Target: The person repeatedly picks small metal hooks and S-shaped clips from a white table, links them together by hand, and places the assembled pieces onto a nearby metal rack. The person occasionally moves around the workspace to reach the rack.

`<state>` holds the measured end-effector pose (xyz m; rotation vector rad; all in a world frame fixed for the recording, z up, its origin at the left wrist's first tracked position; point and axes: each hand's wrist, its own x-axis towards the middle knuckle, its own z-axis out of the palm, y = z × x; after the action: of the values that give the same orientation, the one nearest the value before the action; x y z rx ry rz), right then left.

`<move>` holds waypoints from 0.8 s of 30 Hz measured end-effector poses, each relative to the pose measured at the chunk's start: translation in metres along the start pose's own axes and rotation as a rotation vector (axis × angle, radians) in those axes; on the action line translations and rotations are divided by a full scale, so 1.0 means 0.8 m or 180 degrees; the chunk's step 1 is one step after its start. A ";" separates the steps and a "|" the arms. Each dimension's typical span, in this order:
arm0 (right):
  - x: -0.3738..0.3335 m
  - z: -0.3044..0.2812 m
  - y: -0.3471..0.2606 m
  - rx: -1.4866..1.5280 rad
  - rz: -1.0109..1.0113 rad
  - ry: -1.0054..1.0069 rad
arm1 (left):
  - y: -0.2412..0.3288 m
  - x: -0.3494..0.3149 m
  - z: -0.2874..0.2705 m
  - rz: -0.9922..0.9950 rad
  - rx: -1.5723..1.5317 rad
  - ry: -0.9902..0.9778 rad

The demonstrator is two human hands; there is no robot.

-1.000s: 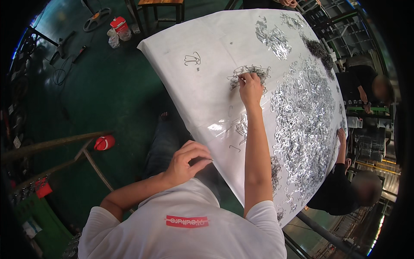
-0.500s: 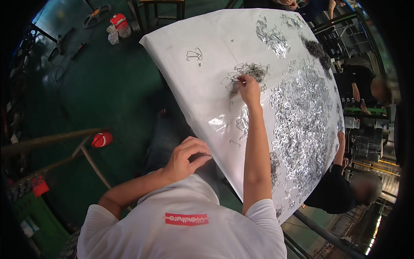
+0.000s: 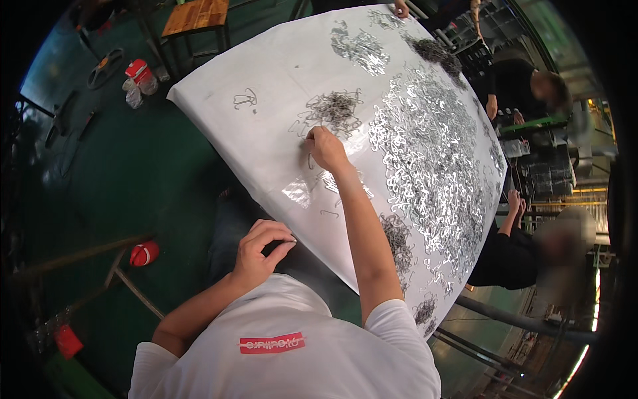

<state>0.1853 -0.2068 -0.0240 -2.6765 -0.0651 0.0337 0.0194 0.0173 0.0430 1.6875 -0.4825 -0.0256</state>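
My right hand [image 3: 325, 146] reaches out over a white table [image 3: 279, 80] and its fingers pinch at thin bent wire pieces at the near edge of a small dark wire pile [image 3: 335, 106]. A broad heap of shiny metal hooks [image 3: 432, 153] covers the table's right side. My left hand [image 3: 260, 246] hovers near my chest at the table's near edge, fingers curled with thumb and fingertips together; whether it holds a small piece I cannot tell. A single wire piece [image 3: 244, 100] lies alone at the far left of the table.
A person in black [image 3: 512, 256] works at the table's right edge, another person [image 3: 525, 83] stands at the far right. Red containers [image 3: 144, 253] and a metal frame stand on the green floor to the left. A wooden stool [image 3: 196, 14] sits beyond the table.
My right hand stays at the dark wire pile, shifting slightly. My left hand has lifted a little off the table edge and curled its fingers.
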 end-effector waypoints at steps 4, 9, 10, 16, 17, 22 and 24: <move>-0.070 -0.034 -0.038 0.2098 0.0524 -0.0066 | 0.004 -0.005 0.005 0.0033 -0.0011 -0.0007; -0.187 -0.068 -0.097 0.3752 0.0955 0.0025 | 0.004 -0.014 0.013 -0.0074 -0.0032 0.0013; -0.209 -0.073 -0.106 0.3900 0.1069 0.0060 | 0.003 -0.015 0.014 -0.0029 0.0001 0.0036; -0.283 -0.072 -0.137 0.4536 0.1221 0.0180 | 0.003 -0.024 0.023 -0.0081 -0.0100 0.0119; -0.288 -0.068 -0.140 0.4579 0.1229 0.0229 | 0.004 -0.025 0.025 -0.0078 -0.0102 0.0121; -0.299 -0.058 -0.142 0.4750 0.1295 0.0381 | 0.013 -0.029 0.028 -0.0063 -0.0155 0.0026; -0.300 -0.056 -0.140 0.4764 0.1260 0.0481 | 0.015 -0.030 0.030 -0.0055 -0.0146 -0.0005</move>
<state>-0.0576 -0.1390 0.0690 -1.1561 0.3849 -0.0013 -0.0126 0.0013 0.0441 1.6467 -0.4653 -0.0504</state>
